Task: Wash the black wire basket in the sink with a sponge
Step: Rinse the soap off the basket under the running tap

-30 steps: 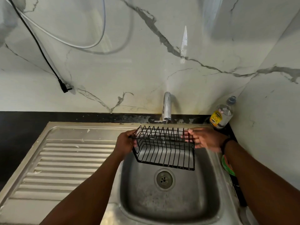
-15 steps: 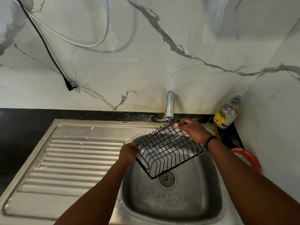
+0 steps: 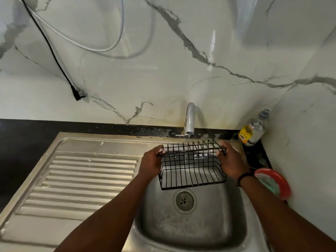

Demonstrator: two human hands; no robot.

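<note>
The black wire basket [image 3: 192,165] hangs over the sink [image 3: 192,226], long axis running left to right, and a thin thread of water from the tap [image 3: 189,118] drops right through its wires near the middle of the back edge. The left hand [image 3: 151,163] grips the left end, fingers curled round the top rim; the right hand [image 3: 231,164] holds the right end the same way, thumb hooked over the rim wire. So the basket sits squarely between the two hands, each one at an end, neither nearer than the other. No sponge is in either hand. What may be one, something pale green, lies in the red dish [image 3: 278,182] on the table, just beside the right wrist; hard to be sure. If so, the right hand is the natural one to let go and reach, while the left carries the basket alone, and a one-ended hold on a long basket will want to tip.
</note>
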